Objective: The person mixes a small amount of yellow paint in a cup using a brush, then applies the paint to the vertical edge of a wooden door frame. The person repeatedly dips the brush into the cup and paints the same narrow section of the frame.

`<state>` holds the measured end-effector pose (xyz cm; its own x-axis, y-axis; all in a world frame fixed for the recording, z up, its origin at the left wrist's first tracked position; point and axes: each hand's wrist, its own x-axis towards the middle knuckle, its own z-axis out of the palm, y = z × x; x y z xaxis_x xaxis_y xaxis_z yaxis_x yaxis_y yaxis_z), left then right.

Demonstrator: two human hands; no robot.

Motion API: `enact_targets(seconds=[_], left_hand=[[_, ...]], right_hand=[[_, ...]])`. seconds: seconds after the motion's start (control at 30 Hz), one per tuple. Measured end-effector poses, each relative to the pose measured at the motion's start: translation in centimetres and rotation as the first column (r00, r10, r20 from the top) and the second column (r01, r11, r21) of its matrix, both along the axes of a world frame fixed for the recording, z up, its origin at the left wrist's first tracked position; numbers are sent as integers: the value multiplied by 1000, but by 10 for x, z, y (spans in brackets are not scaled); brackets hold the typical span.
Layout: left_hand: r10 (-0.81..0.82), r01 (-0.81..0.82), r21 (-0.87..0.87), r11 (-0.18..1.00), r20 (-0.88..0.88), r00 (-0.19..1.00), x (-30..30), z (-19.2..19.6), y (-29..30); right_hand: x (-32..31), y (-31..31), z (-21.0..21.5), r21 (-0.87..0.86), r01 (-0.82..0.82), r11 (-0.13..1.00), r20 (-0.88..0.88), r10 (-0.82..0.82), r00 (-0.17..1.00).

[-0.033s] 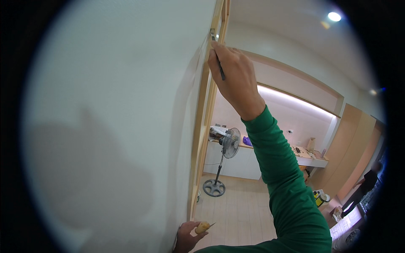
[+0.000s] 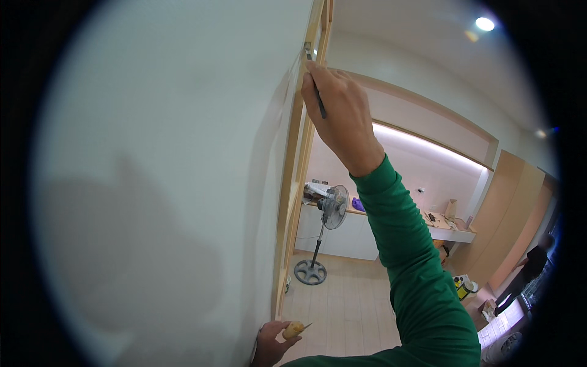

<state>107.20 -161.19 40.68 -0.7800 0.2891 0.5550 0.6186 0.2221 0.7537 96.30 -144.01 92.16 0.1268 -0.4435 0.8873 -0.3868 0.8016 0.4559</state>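
High up, my right hand grips a slim dark-handled tool. The tool's thin tip meets a small metal-looking fitting on the edge of the light wooden frame; the exact kind of tool cannot be made out. Low down beside the wall, my left hand holds an awl-like tool with a yellowish wooden handle. Its pointed metal tip faces right, away from the frame. A green sleeve covers my right arm.
A pale wall fills the left side. Beyond the frame stand a pedestal fan and a long counter with scattered items. Cans sit at the right, near a person in dark clothes.
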Motion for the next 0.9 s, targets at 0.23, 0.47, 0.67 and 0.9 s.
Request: enact_targets(seconds=[0.23, 0.47, 0.67, 0.9], left_hand=[[2, -2, 13, 1000, -8, 1000, -1, -2, -1], [-1, 1, 6, 1000, 1, 1000, -2, -4, 0], [-14, 14, 7, 1000, 4, 1000, -1, 4, 1], [3, -3, -6, 1000, 3, 1000, 0, 10, 0]], right_hand=[[0, 0, -12, 7, -11, 1000, -7, 12, 1000], [8, -1, -21, -13, 15, 1000, 56, -14, 998], [3, 4, -27, -27, -6, 1000, 32, 6, 999], [6, 3, -30, -31, 2, 1000, 90, 1, 996]])
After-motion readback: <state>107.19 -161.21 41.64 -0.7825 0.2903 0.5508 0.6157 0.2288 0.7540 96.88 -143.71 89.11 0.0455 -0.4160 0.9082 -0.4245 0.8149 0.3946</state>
